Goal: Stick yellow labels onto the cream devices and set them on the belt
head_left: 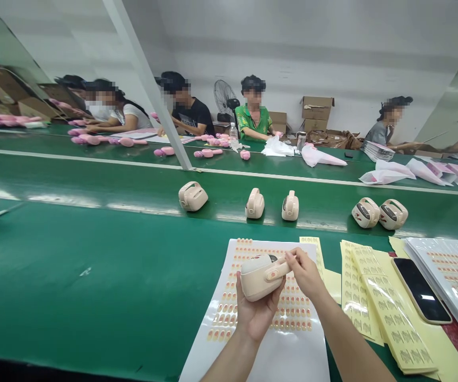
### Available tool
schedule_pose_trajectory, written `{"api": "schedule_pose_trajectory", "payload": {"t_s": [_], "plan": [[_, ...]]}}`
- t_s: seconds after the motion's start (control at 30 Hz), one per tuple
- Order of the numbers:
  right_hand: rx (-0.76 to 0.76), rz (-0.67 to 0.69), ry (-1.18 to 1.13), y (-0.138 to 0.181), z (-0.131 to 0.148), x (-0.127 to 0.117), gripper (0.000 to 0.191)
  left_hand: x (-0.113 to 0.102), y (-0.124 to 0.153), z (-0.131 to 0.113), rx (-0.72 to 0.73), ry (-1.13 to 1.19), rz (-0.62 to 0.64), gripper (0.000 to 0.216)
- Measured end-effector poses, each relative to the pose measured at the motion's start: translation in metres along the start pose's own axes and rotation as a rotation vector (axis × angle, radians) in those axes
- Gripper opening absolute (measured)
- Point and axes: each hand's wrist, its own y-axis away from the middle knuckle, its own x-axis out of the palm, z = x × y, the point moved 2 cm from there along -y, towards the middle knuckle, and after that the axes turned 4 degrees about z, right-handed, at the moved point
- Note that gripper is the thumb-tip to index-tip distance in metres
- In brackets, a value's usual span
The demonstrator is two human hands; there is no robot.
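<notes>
My left hand (255,313) is wrapped from below around a small cream-coloured device (258,284) with a carry handle and a dark window on top. It is held tilted above the white sticker sheet (284,353). My right hand (305,271) has its fingers closed on the far end of the device's handle. An oval pinkish-orange sticker (273,275) shows at the side of that handle. Rows of similar oval stickers cover the sheet underneath, partly hidden by my hands.
Several like devices (192,197) stand along the green belt (145,185) ahead. To my right lie yellow label sheets (388,313), a phone (422,289) and a stack of sticker sheets (451,265). Co-workers sit across, behind pink brushes (208,153) and white wraps (278,147).
</notes>
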Motion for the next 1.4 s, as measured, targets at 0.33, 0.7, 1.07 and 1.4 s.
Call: {"api": "schedule_pose_trajectory", "payload": {"t_s": [0.33,0.7,1.07,1.4], "plan": [[-0.030,0.202,-0.212,0.015,0.032,-0.037,0.031,0.009,0.014,-0.026,0.115,-1.117,-0.087,0.091],[-0.020,0.361,-0.037,0.032,0.049,-0.023,0.010,0.025,0.008,-0.033,0.187,-1.600,0.285,0.088],[-0.330,0.177,0.270,0.047,0.046,-0.018,0.017,0.027,0.011,-0.034,0.182,-1.564,0.254,0.086],[-0.349,0.171,0.367,0.053,0.030,-0.028,0.062,0.027,0.011,-0.034,0.144,-1.453,0.174,0.084]]}}
